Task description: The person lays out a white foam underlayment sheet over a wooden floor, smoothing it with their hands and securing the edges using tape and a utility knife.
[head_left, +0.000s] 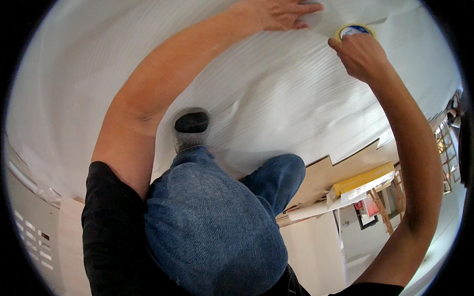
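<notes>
White ribbed sheeting (296, 108) spreads across the floor beneath both of my hands. At the top of the view my left hand (284, 14) lies on it with the fingers stretched out. To its right, my right hand (363, 54) is closed round a roll of clear yellowish tape (356, 30) with a blue and white core. The roll stands out past the knuckles, and the fingers gripping it are partly hidden. A narrow gap of sheeting separates the two hands.
My foot in a grey and black covering (191, 123) rests on the sheeting below my left forearm. Stepped edges of light brown floor boards (355, 160) show at the right. Beyond them lie a yellow and white package (365, 180) and a red-and-black item (366, 212).
</notes>
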`<state>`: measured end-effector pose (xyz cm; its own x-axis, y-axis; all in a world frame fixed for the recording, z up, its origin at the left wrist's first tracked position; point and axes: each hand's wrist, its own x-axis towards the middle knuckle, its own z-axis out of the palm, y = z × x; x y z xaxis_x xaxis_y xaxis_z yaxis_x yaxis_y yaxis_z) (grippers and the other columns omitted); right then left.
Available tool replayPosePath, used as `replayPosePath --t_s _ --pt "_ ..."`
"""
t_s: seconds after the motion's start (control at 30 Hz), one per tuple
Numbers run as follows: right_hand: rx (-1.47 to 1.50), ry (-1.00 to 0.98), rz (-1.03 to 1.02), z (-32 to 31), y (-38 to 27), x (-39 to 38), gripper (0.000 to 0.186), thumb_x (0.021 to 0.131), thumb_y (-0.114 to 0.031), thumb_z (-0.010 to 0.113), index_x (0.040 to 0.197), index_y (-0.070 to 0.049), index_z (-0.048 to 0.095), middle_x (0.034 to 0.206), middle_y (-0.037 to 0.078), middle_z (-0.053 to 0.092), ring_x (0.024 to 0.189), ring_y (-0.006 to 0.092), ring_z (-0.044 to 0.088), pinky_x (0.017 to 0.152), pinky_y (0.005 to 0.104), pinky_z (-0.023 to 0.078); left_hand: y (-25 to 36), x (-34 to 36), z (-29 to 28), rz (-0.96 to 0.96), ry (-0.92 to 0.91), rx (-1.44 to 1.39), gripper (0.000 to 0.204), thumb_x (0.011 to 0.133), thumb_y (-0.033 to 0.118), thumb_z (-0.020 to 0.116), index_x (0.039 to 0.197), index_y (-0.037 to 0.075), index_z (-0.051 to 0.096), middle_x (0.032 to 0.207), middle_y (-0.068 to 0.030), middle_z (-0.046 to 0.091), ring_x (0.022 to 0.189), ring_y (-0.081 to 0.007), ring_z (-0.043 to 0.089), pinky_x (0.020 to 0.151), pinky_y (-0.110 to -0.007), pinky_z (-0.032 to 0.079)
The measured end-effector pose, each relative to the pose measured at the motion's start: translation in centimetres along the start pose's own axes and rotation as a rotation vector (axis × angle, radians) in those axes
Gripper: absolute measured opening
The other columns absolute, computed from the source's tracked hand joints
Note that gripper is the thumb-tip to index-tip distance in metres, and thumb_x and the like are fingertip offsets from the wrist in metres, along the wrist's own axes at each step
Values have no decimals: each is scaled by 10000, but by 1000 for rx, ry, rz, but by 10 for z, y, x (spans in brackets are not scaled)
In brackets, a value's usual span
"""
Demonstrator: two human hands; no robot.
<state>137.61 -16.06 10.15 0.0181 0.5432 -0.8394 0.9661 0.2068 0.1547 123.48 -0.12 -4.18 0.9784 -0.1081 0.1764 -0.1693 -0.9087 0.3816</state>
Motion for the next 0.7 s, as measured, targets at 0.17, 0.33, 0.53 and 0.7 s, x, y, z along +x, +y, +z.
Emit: replayPosePath --t_s 0.17,0.33,0.53,0.7 --pt "-29 11 29 5 -12 10 203 954 -73 645 1155 -83 670 935 158 757 843 303 761 726 419 607 1 0 -1 9 36 -38 687 951 511 622 1509 122 525 1654 -167 380 1546 -319 323 1269 -518 242" --pt "-70 -15 61 7 -21 16 187 993 -122 613 1167 -96 676 897 132 751 829 263 764 700 395 602 1 1 -3 9 54 -43 667 953 492 626 1500 122 532 1641 -169 398 1534 -318 341 1271 -520 232" --pt "-22 111 177 17 -35 22 139 980 -158 594 1007 -119 725 931 135 774 893 267 775 749 424 596 5 -4 -7 -5 92 13 649 976 467 608 1511 113 510 1658 -178 365 1550 -324 306 1281 -523 204" --pt "-47 270 214 60 -41 24 97 987 -182 601 1046 -111 631 865 97 707 766 253 736 652 394 539 93 -79 -31 75 -108 285 721 986 522 570 1570 117 446 1707 -45 312 1584 -212 253 1314 -469 145"
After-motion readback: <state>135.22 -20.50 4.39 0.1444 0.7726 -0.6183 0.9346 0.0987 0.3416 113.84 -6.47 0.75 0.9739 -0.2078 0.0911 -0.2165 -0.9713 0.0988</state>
